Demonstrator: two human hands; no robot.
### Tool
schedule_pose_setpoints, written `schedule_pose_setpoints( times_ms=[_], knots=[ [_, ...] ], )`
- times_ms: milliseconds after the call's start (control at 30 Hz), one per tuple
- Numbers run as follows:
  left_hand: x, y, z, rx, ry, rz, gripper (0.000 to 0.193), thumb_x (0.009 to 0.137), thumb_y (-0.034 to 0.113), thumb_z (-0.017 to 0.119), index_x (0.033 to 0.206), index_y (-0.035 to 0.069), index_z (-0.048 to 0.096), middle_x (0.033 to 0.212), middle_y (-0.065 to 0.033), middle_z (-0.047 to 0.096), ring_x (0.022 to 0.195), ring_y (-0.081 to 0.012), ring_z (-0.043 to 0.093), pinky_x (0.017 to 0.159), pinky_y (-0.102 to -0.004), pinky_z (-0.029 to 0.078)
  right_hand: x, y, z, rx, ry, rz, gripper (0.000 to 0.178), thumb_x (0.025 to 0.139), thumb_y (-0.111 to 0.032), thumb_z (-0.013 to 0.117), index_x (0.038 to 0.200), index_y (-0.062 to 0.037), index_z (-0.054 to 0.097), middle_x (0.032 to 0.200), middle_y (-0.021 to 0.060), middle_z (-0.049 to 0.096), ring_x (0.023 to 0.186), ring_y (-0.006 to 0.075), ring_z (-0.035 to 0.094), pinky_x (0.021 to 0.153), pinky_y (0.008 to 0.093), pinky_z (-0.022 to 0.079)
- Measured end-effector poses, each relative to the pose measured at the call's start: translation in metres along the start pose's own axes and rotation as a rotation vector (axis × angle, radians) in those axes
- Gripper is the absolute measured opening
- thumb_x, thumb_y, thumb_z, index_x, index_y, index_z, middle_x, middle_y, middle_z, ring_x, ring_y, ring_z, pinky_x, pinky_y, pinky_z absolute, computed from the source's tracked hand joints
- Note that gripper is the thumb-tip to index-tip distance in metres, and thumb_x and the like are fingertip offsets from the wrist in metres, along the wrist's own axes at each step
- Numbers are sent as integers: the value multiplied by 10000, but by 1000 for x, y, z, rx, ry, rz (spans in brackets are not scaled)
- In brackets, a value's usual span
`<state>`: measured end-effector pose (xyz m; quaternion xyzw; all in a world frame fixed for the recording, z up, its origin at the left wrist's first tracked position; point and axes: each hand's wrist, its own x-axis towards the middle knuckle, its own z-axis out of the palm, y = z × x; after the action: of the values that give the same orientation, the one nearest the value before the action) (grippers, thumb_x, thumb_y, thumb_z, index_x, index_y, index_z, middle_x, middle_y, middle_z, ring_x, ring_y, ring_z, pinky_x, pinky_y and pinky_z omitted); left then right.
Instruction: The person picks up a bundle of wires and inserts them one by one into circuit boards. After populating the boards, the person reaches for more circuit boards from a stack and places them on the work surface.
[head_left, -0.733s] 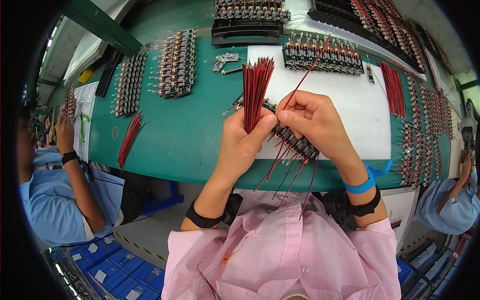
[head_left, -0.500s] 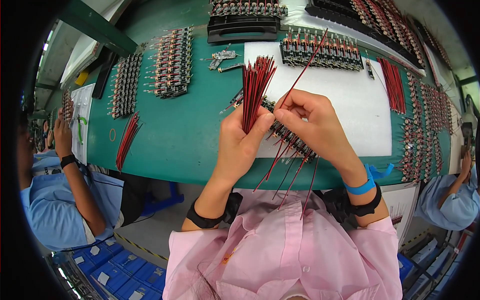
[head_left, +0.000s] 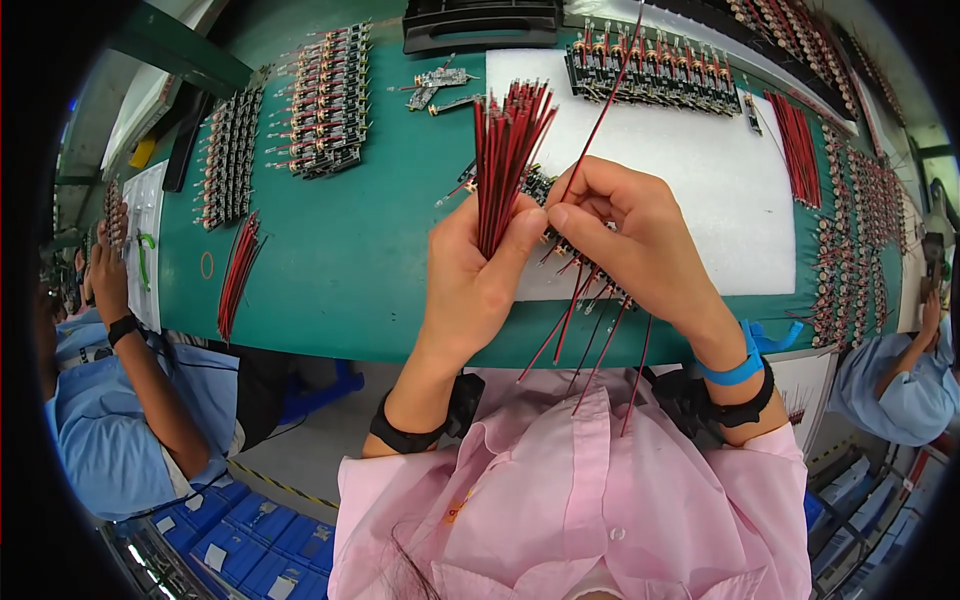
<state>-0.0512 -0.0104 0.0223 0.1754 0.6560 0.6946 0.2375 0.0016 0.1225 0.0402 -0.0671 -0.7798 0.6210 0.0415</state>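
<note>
A thick bundle of red and black wires [head_left: 508, 150] stands upright in my left hand [head_left: 472, 275], which is closed around its lower end. My right hand [head_left: 640, 235] pinches a single red-black wire [head_left: 603, 115] between thumb and fingers, its long end pointing up and away. Both thumbs are close together. Below and partly behind my hands lies a row of small circuit boards [head_left: 600, 284], mostly hidden by the fingers. Several wires [head_left: 597, 355] trail from that row toward me over the table edge.
A white foam sheet [head_left: 700, 210] lies on the green table [head_left: 350, 270]. Rows of boards [head_left: 655, 70] stand at its far edge and at the left [head_left: 325, 100]. Loose wire bundles [head_left: 238, 280] lie left and right [head_left: 797, 150]. A co-worker [head_left: 140, 400] sits at left, another [head_left: 900, 385] at right.
The view has shifted slightly, so the table things sit a little higher. Both hands keep their grips; the right hand and its wire remain beside the left thumb.
</note>
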Motion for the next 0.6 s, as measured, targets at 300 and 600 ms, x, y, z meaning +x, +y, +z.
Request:
schedule_pose_setpoints(
  times_ms=[300, 600],
  knots=[
    [-13, -2, -11, -30, 105, 8, 82, 756, 71, 526, 760, -11, 522, 586, 43, 436, 519, -17, 345, 445, -169, 264, 6, 10, -21, -193, 165, 10, 60, 708, -28, 531, 671, 17, 516, 638, -19, 474, 536, 18, 371, 479, 154, 309],
    [-28, -26, -30, 29, 215, 77, 114, 772, 89, 494, 780, -24, 505, 509, 52, 362, 421, -10, 278, 374, -173, 203, 7, 32, -16, -363, 194, -42, 59, 679, -24, 543, 646, 21, 520, 596, -16, 448, 490, 26, 319, 444, 178, 271]
  ],
)
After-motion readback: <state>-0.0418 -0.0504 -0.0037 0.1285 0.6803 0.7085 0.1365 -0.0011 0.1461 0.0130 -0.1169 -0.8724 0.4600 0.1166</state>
